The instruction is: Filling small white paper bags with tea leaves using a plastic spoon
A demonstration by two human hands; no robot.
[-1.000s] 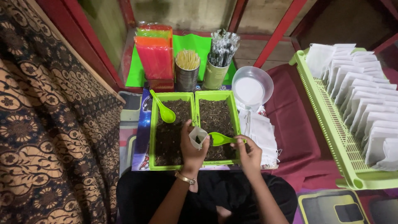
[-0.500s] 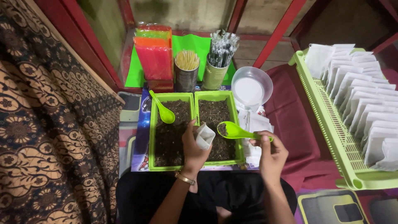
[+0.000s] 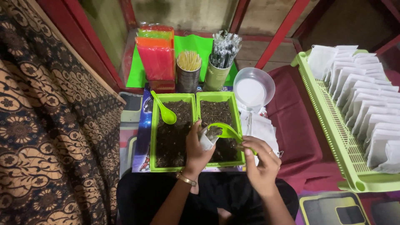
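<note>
Both hands work over the right green plastic tray (image 3: 238, 125) of dark dried leaf: left hand (image 3: 195, 146) pinches a small white paper pouch (image 3: 206, 139), right hand (image 3: 260, 160) grips a tilted green plastic spoon (image 3: 223, 130) at its mouth. Tipped off-centre, leaf may spill past the narrow opening.
</note>
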